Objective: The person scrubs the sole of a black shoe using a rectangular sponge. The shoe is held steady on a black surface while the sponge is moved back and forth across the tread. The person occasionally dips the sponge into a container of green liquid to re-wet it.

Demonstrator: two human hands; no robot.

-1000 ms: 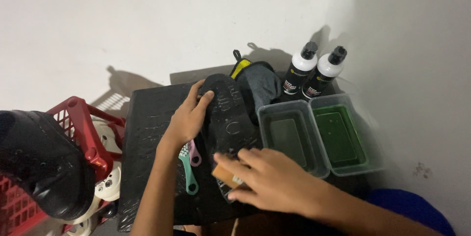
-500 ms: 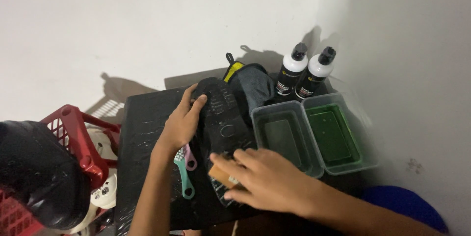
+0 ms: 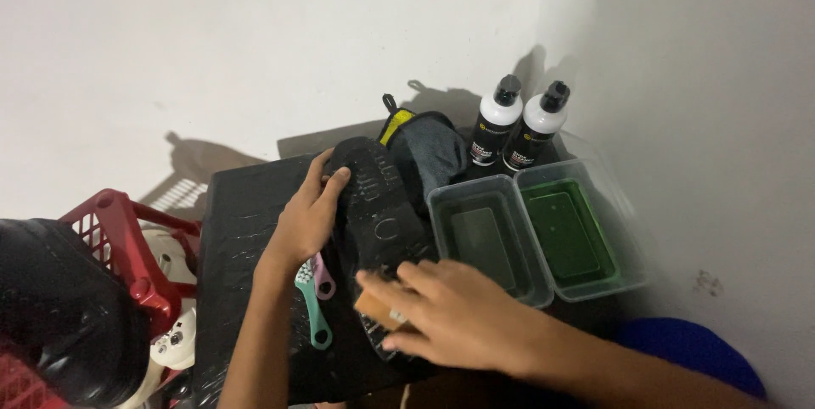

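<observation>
The left hand lies with fingers spread and curled over the upper left edge of a black shoe, which rests sole-up near the middle of a dark surface; the right hand is closed around a tan wooden brush, pressed on the lower end of the sole; just left of the shoe, partly under the left wrist, lie two small brushes, a teal brush and a pink brush, touching one another; right of the shoe stand two clear tubs, the nearer tub close against the shoe's side and the farther tub touching it, both holding greenish liquid; behind them two white bottles with black caps stand side by side against the wall; a grey cloth with a yellow rim lies at the shoe's top end; bare surface shows only to the left, up to its left edge, beyond which sits a red basket and a large blurred black object; a blue thing sits low right
</observation>
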